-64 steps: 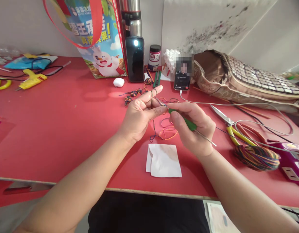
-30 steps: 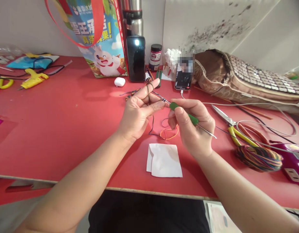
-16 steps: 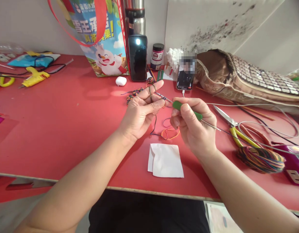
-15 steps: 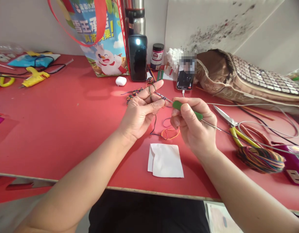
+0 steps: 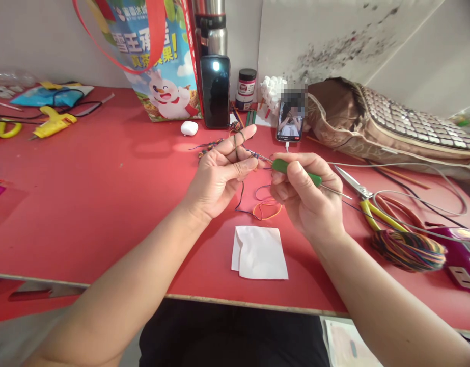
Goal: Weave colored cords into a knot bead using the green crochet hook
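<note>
My right hand (image 5: 309,191) grips the green handle of a double-ended crochet hook (image 5: 296,171), which points left toward my other hand. With thumb and fingers pinched, my left hand (image 5: 223,176) holds a small piece of multicoloured crochet (image 5: 209,147), mostly hidden behind the fingers. Dark yarn (image 5: 237,141) wraps around its raised index finger. The hook's far tip meets the stitches at the left fingertips; the exact loop is too small to make out. Loose orange and purple yarn (image 5: 267,210) lies on the table below the hands.
A folded white paper (image 5: 260,253) lies before me. To the right are scissors (image 5: 366,196), a yarn skein (image 5: 408,250), a purple power strip (image 5: 458,255) and a cable. Two phones, a jar (image 5: 245,89) and bags stand behind; a yellow glue gun (image 5: 54,122) lies left.
My right hand and the hook have shifted slightly right. The left hand keeps its pinch with the yarn around the finger. The right phone's screen picture has changed.
</note>
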The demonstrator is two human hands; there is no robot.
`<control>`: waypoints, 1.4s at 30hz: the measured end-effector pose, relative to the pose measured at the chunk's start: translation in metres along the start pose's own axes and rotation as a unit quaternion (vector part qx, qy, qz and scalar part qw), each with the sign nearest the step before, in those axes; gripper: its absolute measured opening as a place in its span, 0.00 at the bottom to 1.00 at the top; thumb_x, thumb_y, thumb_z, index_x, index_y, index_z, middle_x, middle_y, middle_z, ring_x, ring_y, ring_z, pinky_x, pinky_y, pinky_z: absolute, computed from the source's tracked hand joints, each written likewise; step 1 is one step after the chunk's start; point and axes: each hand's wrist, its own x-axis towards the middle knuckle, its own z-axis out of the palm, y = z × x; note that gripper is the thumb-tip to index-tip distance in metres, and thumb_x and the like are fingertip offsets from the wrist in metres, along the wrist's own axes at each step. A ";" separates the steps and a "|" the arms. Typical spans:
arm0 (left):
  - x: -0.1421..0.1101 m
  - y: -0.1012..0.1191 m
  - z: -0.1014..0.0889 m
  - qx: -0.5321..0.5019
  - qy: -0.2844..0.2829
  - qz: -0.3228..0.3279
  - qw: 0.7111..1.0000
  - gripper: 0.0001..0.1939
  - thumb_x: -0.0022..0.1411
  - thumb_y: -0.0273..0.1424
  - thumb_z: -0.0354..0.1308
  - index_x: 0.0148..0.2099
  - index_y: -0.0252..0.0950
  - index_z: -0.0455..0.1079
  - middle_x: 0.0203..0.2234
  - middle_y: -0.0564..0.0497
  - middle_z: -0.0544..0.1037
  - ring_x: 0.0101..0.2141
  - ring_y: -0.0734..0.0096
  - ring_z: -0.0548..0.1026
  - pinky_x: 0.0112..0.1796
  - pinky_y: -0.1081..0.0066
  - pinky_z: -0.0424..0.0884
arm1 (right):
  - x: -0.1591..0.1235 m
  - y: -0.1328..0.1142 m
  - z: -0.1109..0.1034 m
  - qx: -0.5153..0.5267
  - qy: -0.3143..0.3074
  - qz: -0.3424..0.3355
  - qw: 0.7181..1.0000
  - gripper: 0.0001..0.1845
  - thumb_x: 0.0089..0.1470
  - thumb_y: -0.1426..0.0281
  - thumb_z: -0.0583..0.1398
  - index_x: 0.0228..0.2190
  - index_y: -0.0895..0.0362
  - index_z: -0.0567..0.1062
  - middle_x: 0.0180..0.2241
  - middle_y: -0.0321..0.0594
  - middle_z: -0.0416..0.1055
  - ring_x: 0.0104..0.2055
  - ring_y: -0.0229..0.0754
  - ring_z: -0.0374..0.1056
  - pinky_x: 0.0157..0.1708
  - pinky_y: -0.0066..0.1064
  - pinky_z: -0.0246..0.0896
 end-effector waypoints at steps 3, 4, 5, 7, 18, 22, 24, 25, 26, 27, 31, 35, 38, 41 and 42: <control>0.000 0.000 -0.001 -0.003 -0.002 -0.004 1.000 0.19 0.56 0.23 0.72 0.49 0.46 0.83 0.28 0.55 0.79 0.38 0.67 0.81 0.36 0.69 0.73 | 0.000 -0.001 -0.001 -0.020 -0.007 -0.004 1.000 0.11 0.60 0.59 0.70 0.41 0.52 0.82 0.28 0.33 0.73 0.22 0.33 0.63 0.22 0.29 0.63; 0.000 0.001 -0.001 -0.001 0.000 -0.003 1.000 0.19 0.56 0.23 0.72 0.49 0.46 0.83 0.28 0.55 0.79 0.38 0.67 0.81 0.37 0.69 0.73 | 0.001 -0.002 -0.002 -0.029 -0.005 -0.004 1.000 0.12 0.60 0.59 0.71 0.41 0.52 0.82 0.27 0.33 0.73 0.22 0.33 0.63 0.22 0.30 0.63; 0.000 0.001 -0.001 0.001 0.003 -0.001 1.000 0.20 0.56 0.23 0.72 0.49 0.46 0.83 0.28 0.55 0.79 0.37 0.68 0.80 0.37 0.69 0.74 | 0.001 -0.003 -0.002 -0.036 -0.002 -0.003 0.999 0.12 0.60 0.58 0.71 0.40 0.52 0.82 0.27 0.33 0.73 0.22 0.33 0.63 0.21 0.30 0.62; 0.000 0.002 0.000 0.009 0.011 0.006 1.000 0.20 0.56 0.23 0.73 0.50 0.45 0.83 0.28 0.54 0.79 0.36 0.68 0.80 0.37 0.68 0.74 | 0.001 -0.005 -0.002 -0.042 0.006 0.000 0.999 0.13 0.58 0.58 0.71 0.39 0.52 0.82 0.26 0.33 0.72 0.22 0.33 0.62 0.20 0.29 0.60; 0.001 0.004 -0.002 0.031 0.002 0.025 0.999 0.18 0.56 0.24 0.72 0.48 0.46 0.83 0.28 0.55 0.79 0.34 0.69 0.78 0.36 0.69 0.74 | 0.005 -0.012 -0.004 -0.056 0.022 -0.007 0.998 0.11 0.57 0.59 0.72 0.37 0.53 0.83 0.23 0.33 0.72 0.20 0.33 0.59 0.18 0.28 0.55; 0.002 0.004 -0.004 0.028 -0.006 0.027 0.999 0.20 0.55 0.24 0.73 0.49 0.46 0.83 0.27 0.55 0.78 0.35 0.69 0.79 0.37 0.69 0.74 | 0.005 -0.014 -0.004 -0.050 0.029 0.002 0.998 0.12 0.56 0.59 0.73 0.36 0.53 0.84 0.22 0.33 0.71 0.19 0.32 0.59 0.17 0.28 0.54; 0.002 0.004 -0.005 0.023 -0.011 0.024 0.999 0.20 0.55 0.24 0.73 0.49 0.46 0.84 0.27 0.55 0.78 0.35 0.68 0.79 0.36 0.69 0.74 | 0.005 -0.015 -0.005 -0.055 0.030 0.007 0.998 0.12 0.55 0.58 0.74 0.35 0.53 0.84 0.22 0.33 0.71 0.19 0.33 0.59 0.17 0.28 0.53; 0.003 0.004 -0.006 0.024 -0.014 0.021 0.999 0.20 0.55 0.25 0.73 0.49 0.46 0.84 0.27 0.54 0.78 0.35 0.68 0.80 0.36 0.69 0.74 | 0.006 -0.016 -0.005 -0.061 0.030 0.008 0.998 0.13 0.54 0.57 0.74 0.35 0.53 0.84 0.22 0.33 0.71 0.19 0.33 0.59 0.16 0.28 0.53; 0.003 0.005 -0.006 0.026 -0.016 0.016 0.999 0.20 0.55 0.25 0.73 0.50 0.46 0.83 0.27 0.54 0.79 0.36 0.67 0.80 0.36 0.69 0.74 | 0.006 -0.016 -0.005 -0.069 0.029 0.008 0.997 0.13 0.54 0.57 0.74 0.35 0.53 0.84 0.22 0.33 0.71 0.19 0.33 0.59 0.16 0.28 0.53; 0.003 0.005 -0.007 0.030 -0.018 0.011 0.999 0.20 0.55 0.26 0.73 0.51 0.45 0.83 0.28 0.53 0.79 0.36 0.67 0.80 0.35 0.69 0.74 | 0.006 -0.017 -0.006 -0.075 0.029 0.007 0.997 0.14 0.54 0.56 0.74 0.35 0.53 0.84 0.22 0.34 0.71 0.19 0.34 0.59 0.16 0.28 0.53; 0.002 0.009 -0.011 0.046 -0.018 -0.018 0.999 0.24 0.55 0.27 0.74 0.54 0.43 0.82 0.33 0.51 0.82 0.37 0.67 0.81 0.35 0.69 0.74 | 0.007 -0.018 -0.010 -0.079 0.016 0.004 0.997 0.14 0.54 0.56 0.74 0.34 0.53 0.84 0.22 0.34 0.72 0.19 0.34 0.60 0.16 0.28 0.54; 0.002 0.011 -0.014 0.040 -0.031 -0.056 0.997 0.26 0.54 0.26 0.74 0.56 0.43 0.81 0.36 0.50 0.83 0.38 0.66 0.82 0.35 0.69 0.75 | 0.009 -0.021 -0.013 -0.073 0.003 0.011 0.997 0.14 0.53 0.57 0.74 0.33 0.54 0.84 0.21 0.34 0.71 0.18 0.33 0.59 0.15 0.27 0.52; 0.002 0.013 -0.015 0.033 -0.055 -0.077 0.995 0.26 0.53 0.26 0.74 0.55 0.42 0.81 0.35 0.50 0.82 0.35 0.67 0.80 0.35 0.68 0.76 | 0.011 -0.023 -0.016 -0.066 -0.008 0.018 0.998 0.15 0.53 0.57 0.75 0.32 0.55 0.84 0.20 0.35 0.71 0.18 0.33 0.58 0.14 0.26 0.48; 0.003 0.014 -0.015 0.014 -0.094 -0.106 0.990 0.25 0.50 0.25 0.73 0.52 0.43 0.83 0.31 0.52 0.80 0.29 0.72 0.75 0.35 0.68 0.76 | 0.011 -0.026 -0.019 -0.051 -0.020 0.021 0.998 0.14 0.53 0.58 0.75 0.32 0.56 0.85 0.19 0.35 0.71 0.18 0.32 0.57 0.13 0.25 0.46; 0.004 0.015 -0.015 0.001 -0.111 -0.118 0.987 0.24 0.49 0.25 0.73 0.50 0.43 0.83 0.29 0.52 0.80 0.27 0.73 0.73 0.33 0.68 0.75 | 0.011 -0.027 -0.020 -0.047 -0.023 0.022 0.998 0.13 0.53 0.59 0.75 0.32 0.57 0.85 0.19 0.35 0.71 0.17 0.32 0.56 0.13 0.25 0.45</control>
